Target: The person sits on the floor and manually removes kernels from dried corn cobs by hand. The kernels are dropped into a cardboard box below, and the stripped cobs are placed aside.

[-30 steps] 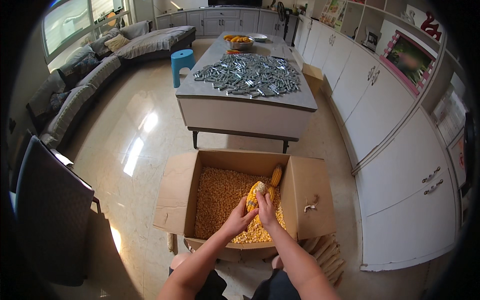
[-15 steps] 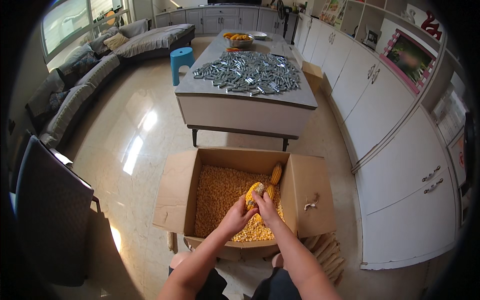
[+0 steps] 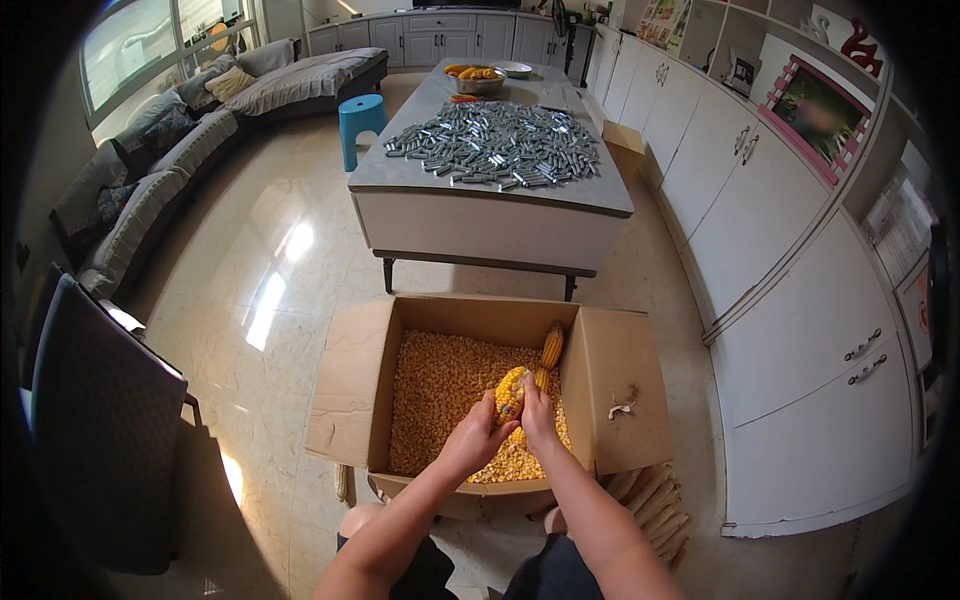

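A yellow corn cob [image 3: 510, 391], partly stripped of kernels, is held between both hands over an open cardboard box [image 3: 350, 385]. My left hand [image 3: 474, 434] closes round the cob's lower left side. Along its right side, my right hand [image 3: 538, 416] grips with the fingers pressed against it; the palm hides part of the cob. Loose corn kernels [image 3: 445, 390] cover the box floor, brighter yellow just beneath my hands. Against the box's right inner wall rests another corn cob [image 3: 552, 347], with more yellow cob showing below it.
Beyond the box stands a table [image 3: 480, 218] covered with many small metal cylinders [image 3: 500, 145] and a bowl of corn [image 3: 473, 80]. Bare cobs [image 3: 650, 508] lie right of the box, one bare cob [image 3: 341, 482] left. A blue stool [image 3: 361, 130], a dark chair [image 3: 105, 420] and white cabinets [image 3: 800, 400] surround it.
The cob has turned in my hands, so more yellow kernels and less of the pale stripped end face up. My right hand has shifted slightly along it.
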A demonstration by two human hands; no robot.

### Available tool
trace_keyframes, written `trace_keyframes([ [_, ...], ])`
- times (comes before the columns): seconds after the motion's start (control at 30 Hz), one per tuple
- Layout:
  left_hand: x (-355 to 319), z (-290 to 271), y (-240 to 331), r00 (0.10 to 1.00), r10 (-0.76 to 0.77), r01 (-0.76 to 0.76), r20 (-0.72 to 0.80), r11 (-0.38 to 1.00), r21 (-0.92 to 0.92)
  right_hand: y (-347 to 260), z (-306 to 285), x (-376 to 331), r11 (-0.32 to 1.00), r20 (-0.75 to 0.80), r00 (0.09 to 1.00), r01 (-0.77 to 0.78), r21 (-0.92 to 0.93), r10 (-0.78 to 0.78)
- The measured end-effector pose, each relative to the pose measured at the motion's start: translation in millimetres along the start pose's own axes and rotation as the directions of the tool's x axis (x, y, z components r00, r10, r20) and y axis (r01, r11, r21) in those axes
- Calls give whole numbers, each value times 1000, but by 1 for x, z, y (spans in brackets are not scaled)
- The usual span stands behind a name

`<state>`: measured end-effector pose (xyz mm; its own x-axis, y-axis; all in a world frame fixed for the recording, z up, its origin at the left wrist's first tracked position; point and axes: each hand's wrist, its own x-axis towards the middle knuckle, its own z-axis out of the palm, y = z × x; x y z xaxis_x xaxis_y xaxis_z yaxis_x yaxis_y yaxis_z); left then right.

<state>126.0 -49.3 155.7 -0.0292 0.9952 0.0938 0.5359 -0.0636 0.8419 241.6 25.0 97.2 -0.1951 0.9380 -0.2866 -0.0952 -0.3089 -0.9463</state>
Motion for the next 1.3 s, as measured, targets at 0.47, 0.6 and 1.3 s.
trace_keyframes([
  [0.47, 2, -7, -19, 999, -28, 32, 38, 995, -95, -24, -2, -9, 997, 251, 966, -70, 43, 57],
  [0.6, 8, -17, -8, 989, -87, 113, 116, 966, -233, -32, -2, -13, 968, 283, 953, -164, 188, 107],
  [1.3, 3, -18, -8, 997, 21, -27, 76, 996, 81, -33, 4, -14, 996, 226, 971, -86, 34, 76],
])
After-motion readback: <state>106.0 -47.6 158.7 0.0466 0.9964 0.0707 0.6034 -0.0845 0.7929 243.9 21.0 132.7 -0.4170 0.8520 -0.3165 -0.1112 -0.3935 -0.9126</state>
